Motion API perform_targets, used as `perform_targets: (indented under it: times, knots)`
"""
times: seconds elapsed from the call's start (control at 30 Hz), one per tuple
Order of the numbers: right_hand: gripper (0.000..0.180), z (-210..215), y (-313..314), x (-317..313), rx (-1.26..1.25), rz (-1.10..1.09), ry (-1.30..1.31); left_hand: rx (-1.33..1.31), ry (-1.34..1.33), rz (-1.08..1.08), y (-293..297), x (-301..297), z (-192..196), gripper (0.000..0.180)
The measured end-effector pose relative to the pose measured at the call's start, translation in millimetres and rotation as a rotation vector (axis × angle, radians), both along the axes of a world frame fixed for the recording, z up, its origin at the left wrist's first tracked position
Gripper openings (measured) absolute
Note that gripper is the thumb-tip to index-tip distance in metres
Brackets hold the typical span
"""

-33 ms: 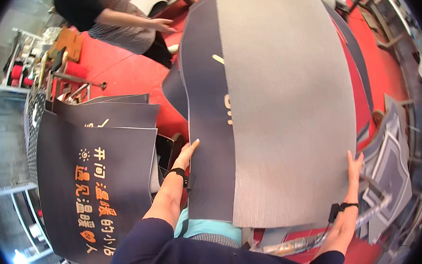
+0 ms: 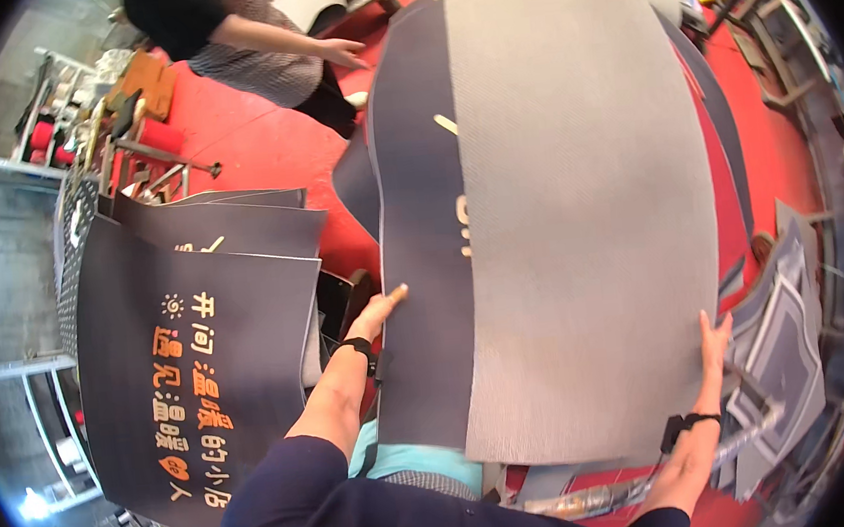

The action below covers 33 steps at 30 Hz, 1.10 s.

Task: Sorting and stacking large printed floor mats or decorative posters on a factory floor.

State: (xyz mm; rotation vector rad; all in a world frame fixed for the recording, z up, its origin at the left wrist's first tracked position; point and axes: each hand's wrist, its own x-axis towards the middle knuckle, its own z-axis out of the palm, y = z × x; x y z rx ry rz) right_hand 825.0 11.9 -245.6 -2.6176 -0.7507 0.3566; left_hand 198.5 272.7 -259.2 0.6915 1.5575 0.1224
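A broad stack of mats lies before me. On top is a pale grey, fine-ribbed sheet (image 2: 587, 199), beside a dark grey mat strip (image 2: 431, 363) with light lettering partly covered at the seam. My left hand (image 2: 376, 315) holds the dark mat's left edge, thumb on top and the other fingers hidden beneath. At the grey sheet's lower right edge, my right hand (image 2: 715, 343) grips the border, thumb and fingers on either side of it. Both wrists wear black bands.
To the left lies a pile of dark printed mats (image 2: 122, 390). Another person's hand (image 2: 341, 53) reaches toward the stack's far left. Grey offcuts (image 2: 779, 333) lean at the right. A plastic-wrapped roll (image 2: 583, 500) lies near my waist. The floor (image 2: 239, 119) is red.
The whole view has shifted slightly, so things sit a little further right and lower. Both hands stay at the same edges; the mats show no clear movement of their own.
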Motion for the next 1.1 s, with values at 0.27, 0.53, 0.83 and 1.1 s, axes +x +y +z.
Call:
perform_targets:
  times: [0.27,0.53,0.83,1.1]
  knots:
    - [0.086,-15.0,29.1,37.2,0.06,-0.066,0.299,-0.063,-0.473,0.335,17.1,-11.0,-4.8,0.044]
    - [0.056,70.5,59.2,7.7,0.088,-0.033,0.678,0.2,-0.108,-0.198,21.2,11.5,56.9,0.036]
    - [0.036,161.8,122.6,-139.4,0.149,0.364,0.84,0.591,-0.279,-0.062,0.6,-79.8,169.2,0.036]
    - [0.034,134.4,200.1,-298.8,0.112,0.767,0.598,0.598,0.174,-0.149,-65.0,-215.8,193.3,0.03]
